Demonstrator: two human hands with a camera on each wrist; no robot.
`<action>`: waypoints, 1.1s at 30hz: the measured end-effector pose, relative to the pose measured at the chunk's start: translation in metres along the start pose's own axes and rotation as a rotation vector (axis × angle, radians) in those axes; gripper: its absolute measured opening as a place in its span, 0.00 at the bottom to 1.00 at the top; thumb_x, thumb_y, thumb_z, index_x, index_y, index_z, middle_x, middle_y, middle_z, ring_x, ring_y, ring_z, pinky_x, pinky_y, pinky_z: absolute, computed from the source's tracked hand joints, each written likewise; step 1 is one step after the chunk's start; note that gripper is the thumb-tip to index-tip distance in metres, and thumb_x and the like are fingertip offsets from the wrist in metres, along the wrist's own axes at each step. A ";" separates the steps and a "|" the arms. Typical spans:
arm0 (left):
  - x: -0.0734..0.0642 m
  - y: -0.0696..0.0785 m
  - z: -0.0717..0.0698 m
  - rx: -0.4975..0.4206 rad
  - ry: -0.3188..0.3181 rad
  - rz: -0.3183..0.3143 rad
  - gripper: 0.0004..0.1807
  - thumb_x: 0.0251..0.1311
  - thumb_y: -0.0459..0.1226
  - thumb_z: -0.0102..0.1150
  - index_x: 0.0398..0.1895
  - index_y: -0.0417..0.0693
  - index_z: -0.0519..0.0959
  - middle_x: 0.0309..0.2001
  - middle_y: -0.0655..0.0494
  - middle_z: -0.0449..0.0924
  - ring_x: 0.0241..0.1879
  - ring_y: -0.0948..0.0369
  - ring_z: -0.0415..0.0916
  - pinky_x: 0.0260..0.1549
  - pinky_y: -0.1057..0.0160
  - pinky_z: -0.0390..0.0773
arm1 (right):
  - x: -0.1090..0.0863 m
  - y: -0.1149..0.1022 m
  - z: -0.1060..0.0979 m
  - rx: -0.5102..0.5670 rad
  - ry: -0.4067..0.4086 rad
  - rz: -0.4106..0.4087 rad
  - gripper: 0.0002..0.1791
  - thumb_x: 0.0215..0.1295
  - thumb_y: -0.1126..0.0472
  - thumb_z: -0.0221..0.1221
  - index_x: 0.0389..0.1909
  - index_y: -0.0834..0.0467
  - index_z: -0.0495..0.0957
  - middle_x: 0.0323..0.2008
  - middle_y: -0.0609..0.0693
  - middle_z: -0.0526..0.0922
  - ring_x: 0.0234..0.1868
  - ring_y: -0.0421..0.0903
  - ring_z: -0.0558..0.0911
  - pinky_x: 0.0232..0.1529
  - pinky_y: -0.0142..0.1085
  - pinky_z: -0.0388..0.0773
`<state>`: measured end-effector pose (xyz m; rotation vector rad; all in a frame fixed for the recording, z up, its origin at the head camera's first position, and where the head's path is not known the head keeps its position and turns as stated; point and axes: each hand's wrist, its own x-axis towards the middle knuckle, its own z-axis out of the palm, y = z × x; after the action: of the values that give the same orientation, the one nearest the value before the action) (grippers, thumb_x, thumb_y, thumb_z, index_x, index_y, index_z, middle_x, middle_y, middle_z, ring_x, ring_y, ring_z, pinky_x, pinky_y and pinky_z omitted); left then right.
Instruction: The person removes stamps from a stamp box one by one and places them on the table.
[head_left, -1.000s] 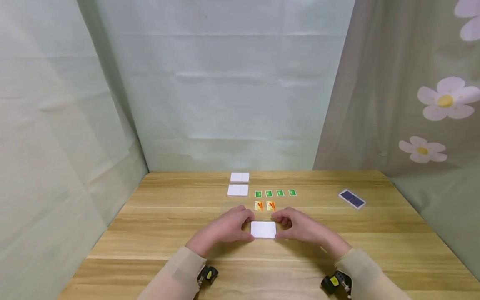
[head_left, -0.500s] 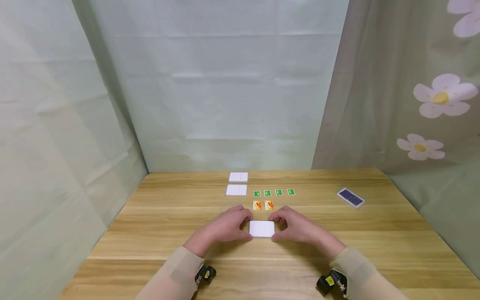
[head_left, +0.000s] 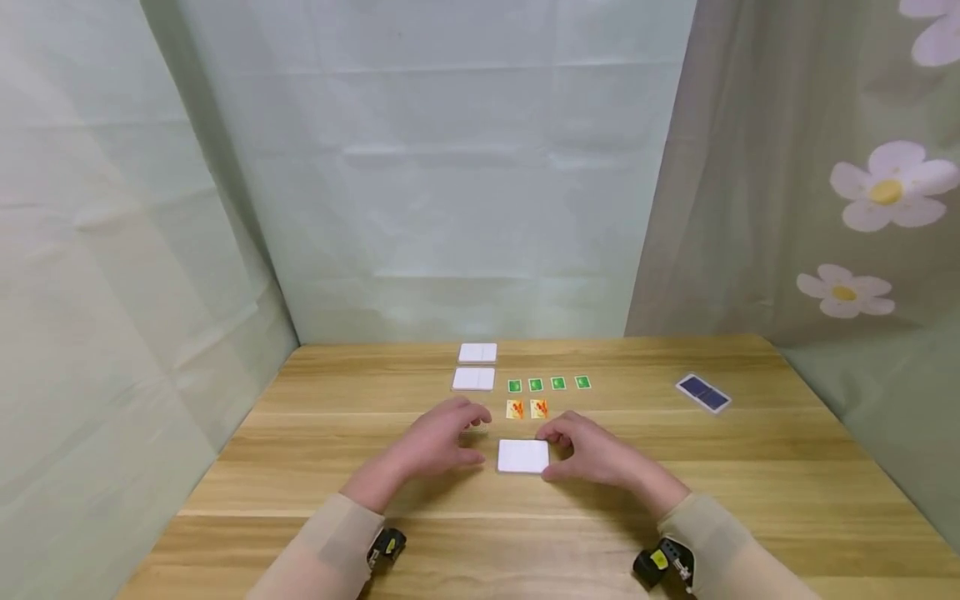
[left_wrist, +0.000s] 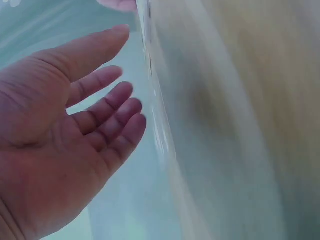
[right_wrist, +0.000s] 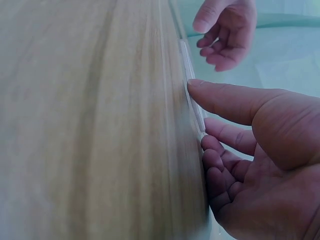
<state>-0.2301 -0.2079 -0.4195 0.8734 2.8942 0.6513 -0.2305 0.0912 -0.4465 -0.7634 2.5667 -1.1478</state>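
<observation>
A flat white card-like block [head_left: 522,457] lies near the middle of the wooden table. My right hand [head_left: 596,450] holds its right side, thumb at the near corner and index finger at the far corner. In the right wrist view the thumb of the right hand [right_wrist: 280,145] presses along the block's thin edge [right_wrist: 194,95]. To the left of the block, apart from it, my left hand [head_left: 442,437] hovers with fingers loosely bent and nothing between them. The left wrist view shows the bare palm of the left hand [left_wrist: 65,130]. A clear flat piece [head_left: 474,430] shows partly behind the left fingers.
Two white cards [head_left: 474,379] lie one behind the other at the back. To their right are a row of small green cards [head_left: 536,385] and two orange-yellow cards [head_left: 515,409]. A dark blue card with a white border [head_left: 703,393] rests at the far right of the wooden table [head_left: 300,467].
My left hand has let go of the white block's left side and moved away to the left, its fingers spreading. The right hand stays at the block's right side.
</observation>
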 end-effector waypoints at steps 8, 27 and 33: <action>-0.008 -0.020 -0.012 0.067 0.054 -0.072 0.36 0.63 0.39 0.82 0.72 0.41 0.79 0.72 0.41 0.77 0.72 0.42 0.73 0.72 0.40 0.73 | 0.000 0.001 -0.001 -0.027 -0.004 -0.025 0.23 0.62 0.59 0.81 0.55 0.57 0.85 0.48 0.50 0.78 0.49 0.48 0.77 0.53 0.44 0.77; -0.009 -0.049 -0.014 0.126 0.010 -0.114 0.38 0.69 0.42 0.78 0.77 0.39 0.75 0.74 0.40 0.76 0.74 0.41 0.72 0.76 0.40 0.69 | -0.002 -0.001 -0.002 -0.028 -0.016 -0.037 0.23 0.62 0.60 0.81 0.55 0.56 0.85 0.49 0.50 0.78 0.49 0.49 0.76 0.53 0.44 0.77; -0.008 -0.054 -0.012 0.122 0.003 -0.122 0.37 0.69 0.41 0.78 0.78 0.40 0.75 0.73 0.40 0.77 0.74 0.42 0.73 0.75 0.40 0.69 | -0.003 0.000 -0.002 -0.025 -0.015 -0.041 0.23 0.62 0.61 0.81 0.56 0.57 0.84 0.49 0.49 0.78 0.49 0.48 0.76 0.53 0.44 0.77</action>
<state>-0.2537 -0.2570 -0.4309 0.6995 2.9875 0.4713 -0.2287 0.0938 -0.4452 -0.8308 2.5685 -1.1196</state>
